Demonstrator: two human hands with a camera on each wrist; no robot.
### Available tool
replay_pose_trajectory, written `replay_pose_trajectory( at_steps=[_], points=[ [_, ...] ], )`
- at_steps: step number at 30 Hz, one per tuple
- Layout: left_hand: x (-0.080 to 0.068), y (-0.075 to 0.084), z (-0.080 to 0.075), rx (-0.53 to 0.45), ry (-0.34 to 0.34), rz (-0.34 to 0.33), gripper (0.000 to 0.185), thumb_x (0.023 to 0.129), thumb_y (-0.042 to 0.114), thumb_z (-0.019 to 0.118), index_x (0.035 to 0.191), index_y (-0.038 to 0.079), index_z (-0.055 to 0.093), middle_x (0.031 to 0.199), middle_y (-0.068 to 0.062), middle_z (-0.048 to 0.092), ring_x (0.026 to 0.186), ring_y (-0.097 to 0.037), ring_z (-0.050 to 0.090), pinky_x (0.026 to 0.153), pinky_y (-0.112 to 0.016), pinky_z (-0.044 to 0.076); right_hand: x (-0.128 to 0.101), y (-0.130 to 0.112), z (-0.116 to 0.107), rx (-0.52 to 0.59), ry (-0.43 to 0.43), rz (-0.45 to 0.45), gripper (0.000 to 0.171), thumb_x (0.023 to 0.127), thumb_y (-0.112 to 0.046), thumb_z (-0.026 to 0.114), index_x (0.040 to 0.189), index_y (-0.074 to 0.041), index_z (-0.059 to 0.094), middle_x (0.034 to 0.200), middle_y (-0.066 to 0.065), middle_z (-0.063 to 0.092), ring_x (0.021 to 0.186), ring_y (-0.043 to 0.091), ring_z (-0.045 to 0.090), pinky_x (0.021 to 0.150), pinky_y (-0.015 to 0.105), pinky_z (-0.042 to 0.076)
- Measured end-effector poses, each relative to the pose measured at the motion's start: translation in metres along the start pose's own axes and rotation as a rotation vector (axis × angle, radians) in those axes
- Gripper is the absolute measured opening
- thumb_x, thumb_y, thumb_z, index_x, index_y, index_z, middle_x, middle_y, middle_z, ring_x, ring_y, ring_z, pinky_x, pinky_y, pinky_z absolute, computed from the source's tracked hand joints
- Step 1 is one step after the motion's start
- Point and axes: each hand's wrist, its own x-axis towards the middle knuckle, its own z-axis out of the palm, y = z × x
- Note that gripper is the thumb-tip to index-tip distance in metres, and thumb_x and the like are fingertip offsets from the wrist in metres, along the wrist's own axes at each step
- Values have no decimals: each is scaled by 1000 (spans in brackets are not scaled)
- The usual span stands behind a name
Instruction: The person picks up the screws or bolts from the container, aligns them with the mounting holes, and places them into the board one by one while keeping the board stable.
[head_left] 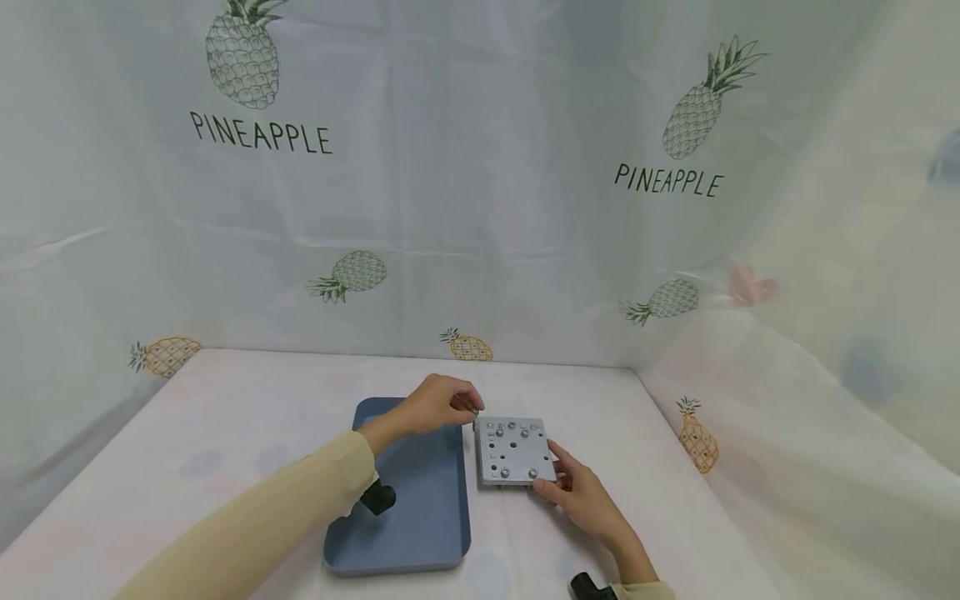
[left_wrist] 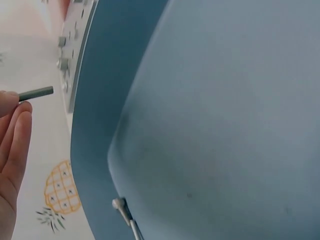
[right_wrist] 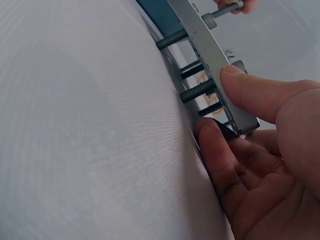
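My left hand (head_left: 447,404) pinches a small screw (left_wrist: 37,93) between thumb and fingertips, beside the far left corner of a square metal plate (head_left: 525,454). The screw's dark shaft points toward the plate in the left wrist view. My right hand (head_left: 581,492) grips the plate's near right corner, thumb on its top edge and fingers underneath. Several socket-head bolts (head_left: 532,473) sit in holes in the plate, and other holes show no bolt. Threaded bolt ends (right_wrist: 197,91) stick out below it, so the plate stands raised over the table.
A blue-grey tray (head_left: 420,533) lies left of the plate, under my left forearm. Inside it, another screw (left_wrist: 120,205) shows near the wall. The white table cover (head_left: 600,417) meets a pineapple-print curtain (head_left: 487,167) behind.
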Motion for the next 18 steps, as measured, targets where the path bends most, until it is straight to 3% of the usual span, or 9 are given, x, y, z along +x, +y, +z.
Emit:
replay_pose_trajectory(
  at_steps=[9, 18],
  points=[
    [6, 10, 13, -29, -42, 30, 15, 97, 2, 75, 111, 6, 78, 105, -5, 79, 93, -9, 72, 83, -26, 59, 1, 1, 1, -23, 0, 1, 85, 96, -33, 81, 164, -7, 38, 122, 11, 69, 84, 14, 64, 69, 24, 54],
    [10, 12, 23, -1, -60, 14, 16, 95, 2, 77, 109, 8, 79, 101, 1, 78, 89, -5, 69, 82, -24, 57, 2, 1, 2, -13, 1, 33, 86, 95, -35, 81, 164, -8, 38, 119, 10, 68, 85, 17, 63, 68, 25, 53]
  ],
)
